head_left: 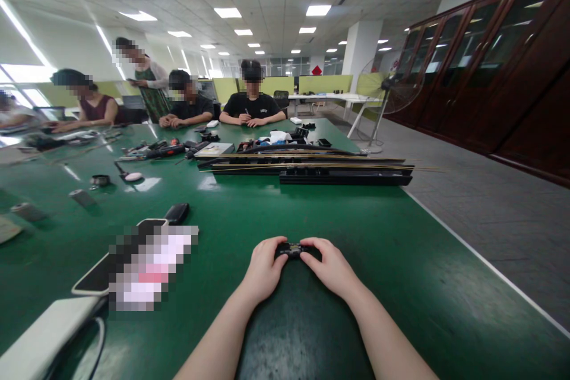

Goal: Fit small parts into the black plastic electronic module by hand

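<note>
Between my two hands is a small black part [293, 250] with a yellowish patch in its middle; its exact kind is too small to tell. My left hand [266, 266] pinches its left end between thumb and fingers. On the right end, my right hand [328, 262] grips it in the same way. Both forearms reach in from the bottom, and the part is held low over the green tabletop [231, 214]. The fingers cover both of its ends.
Long black profiles [347, 178] with thin rods lie across the table ahead. To the left are a phone [120, 255], a white box-like device [48, 332] with a cable, and a metal cylinder [82, 198]. Tools [164, 150] lie farther back. Several people are around the far side.
</note>
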